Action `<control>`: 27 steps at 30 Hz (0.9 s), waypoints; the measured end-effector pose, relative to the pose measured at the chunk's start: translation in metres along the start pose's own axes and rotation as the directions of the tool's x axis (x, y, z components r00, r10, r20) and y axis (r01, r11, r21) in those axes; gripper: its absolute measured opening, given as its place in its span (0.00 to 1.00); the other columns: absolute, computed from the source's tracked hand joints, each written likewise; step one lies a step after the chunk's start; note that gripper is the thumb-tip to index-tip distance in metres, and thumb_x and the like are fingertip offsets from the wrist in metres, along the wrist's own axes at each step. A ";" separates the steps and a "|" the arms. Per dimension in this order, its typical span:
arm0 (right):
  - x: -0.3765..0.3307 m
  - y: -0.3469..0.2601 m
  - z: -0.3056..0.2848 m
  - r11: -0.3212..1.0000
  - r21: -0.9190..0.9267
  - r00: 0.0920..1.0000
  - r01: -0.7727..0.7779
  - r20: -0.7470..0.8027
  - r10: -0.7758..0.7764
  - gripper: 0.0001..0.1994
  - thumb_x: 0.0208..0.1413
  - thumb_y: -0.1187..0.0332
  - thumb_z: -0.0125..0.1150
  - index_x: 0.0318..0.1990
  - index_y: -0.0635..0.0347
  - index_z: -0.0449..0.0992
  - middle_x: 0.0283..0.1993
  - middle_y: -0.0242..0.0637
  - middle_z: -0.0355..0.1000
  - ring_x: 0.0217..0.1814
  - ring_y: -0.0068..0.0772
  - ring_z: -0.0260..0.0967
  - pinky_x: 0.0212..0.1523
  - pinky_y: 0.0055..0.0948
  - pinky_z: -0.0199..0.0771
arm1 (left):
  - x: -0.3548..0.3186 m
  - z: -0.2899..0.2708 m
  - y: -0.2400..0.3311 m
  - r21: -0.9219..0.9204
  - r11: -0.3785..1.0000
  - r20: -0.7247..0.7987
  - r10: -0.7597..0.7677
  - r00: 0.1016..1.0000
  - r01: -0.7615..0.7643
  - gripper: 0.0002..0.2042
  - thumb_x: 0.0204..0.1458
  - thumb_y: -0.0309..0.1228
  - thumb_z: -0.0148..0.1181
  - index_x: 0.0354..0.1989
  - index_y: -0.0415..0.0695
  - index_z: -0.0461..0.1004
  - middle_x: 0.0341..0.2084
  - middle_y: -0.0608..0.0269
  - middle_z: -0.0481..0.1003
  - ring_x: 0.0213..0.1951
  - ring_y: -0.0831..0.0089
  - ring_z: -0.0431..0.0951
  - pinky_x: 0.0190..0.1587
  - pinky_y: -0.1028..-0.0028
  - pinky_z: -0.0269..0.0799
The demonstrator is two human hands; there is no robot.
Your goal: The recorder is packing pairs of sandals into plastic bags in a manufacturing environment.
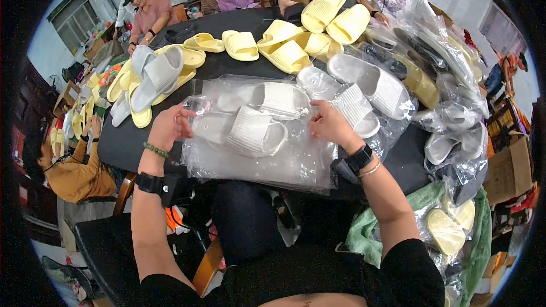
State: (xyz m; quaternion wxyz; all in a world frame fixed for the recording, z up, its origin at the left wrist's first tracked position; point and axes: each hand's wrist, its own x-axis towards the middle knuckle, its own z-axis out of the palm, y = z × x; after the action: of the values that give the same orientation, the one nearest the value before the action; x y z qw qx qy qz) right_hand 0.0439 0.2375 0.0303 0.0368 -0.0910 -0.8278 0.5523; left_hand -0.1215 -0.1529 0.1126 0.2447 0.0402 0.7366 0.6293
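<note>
Both hands, left hand and right hand, pinching opposite edges of clear bag with white slippers; light, probably slippery film, best gripped at edges.

White ribbed slippers, clear bag; yellow slippers; black table.
</note>
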 end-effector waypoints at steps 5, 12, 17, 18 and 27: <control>0.006 -0.025 -0.005 0.972 -0.235 0.981 -0.029 -0.195 -0.018 0.26 0.55 0.65 0.62 0.57 0.71 0.62 0.31 0.56 0.76 0.31 0.47 0.78 0.32 0.41 0.75 | -0.002 0.020 0.021 0.235 0.970 -0.177 0.107 0.978 -0.063 0.25 0.56 0.50 0.56 0.42 0.34 0.74 0.16 0.62 0.73 0.18 0.71 0.75 0.24 0.71 0.73; 0.052 -0.010 -0.013 0.876 -0.481 0.943 -0.020 -0.300 -0.143 0.26 0.54 0.64 0.60 0.54 0.74 0.63 0.34 0.62 0.75 0.39 0.62 0.75 0.42 0.51 0.74 | 0.024 0.042 0.033 0.753 0.617 -0.114 0.466 0.877 -0.230 0.23 0.49 0.45 0.68 0.41 0.35 0.75 0.18 0.59 0.75 0.17 0.73 0.75 0.22 0.74 0.70; 0.065 -0.010 0.007 0.768 -0.631 0.910 -0.111 -0.376 -0.177 0.22 0.50 0.71 0.57 0.54 0.67 0.63 0.36 0.59 0.76 0.40 0.62 0.74 0.45 0.52 0.73 | 0.044 0.031 0.019 0.857 0.449 -0.038 0.543 0.839 -0.252 0.19 0.50 0.45 0.65 0.27 0.37 0.79 0.19 0.54 0.76 0.18 0.65 0.77 0.28 0.67 0.73; 0.065 -0.007 0.008 0.770 -0.630 0.911 -0.103 -0.370 -0.180 0.22 0.50 0.71 0.57 0.54 0.67 0.63 0.36 0.59 0.76 0.40 0.62 0.74 0.45 0.52 0.73 | 0.037 0.040 0.027 0.796 0.582 -0.089 0.383 0.920 -0.165 0.20 0.54 0.46 0.62 0.31 0.36 0.79 0.20 0.54 0.77 0.13 0.67 0.73 0.24 0.68 0.72; 0.063 0.003 0.011 0.745 -0.666 0.875 -0.008 -0.365 -0.317 0.22 0.48 0.72 0.57 0.53 0.64 0.64 0.30 0.57 0.75 0.34 0.61 0.75 0.38 0.53 0.74 | 0.033 0.007 0.033 0.080 0.996 -0.165 -0.037 0.986 0.051 0.23 0.61 0.51 0.50 0.41 0.39 0.74 0.18 0.57 0.75 0.14 0.70 0.73 0.18 0.76 0.70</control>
State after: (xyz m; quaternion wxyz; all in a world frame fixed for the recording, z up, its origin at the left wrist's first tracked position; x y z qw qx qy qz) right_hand -0.0194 0.2407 0.0212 0.2431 -0.1539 -0.9390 0.1882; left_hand -0.1560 -0.1278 0.1331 0.1956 -0.0175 0.7805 0.5935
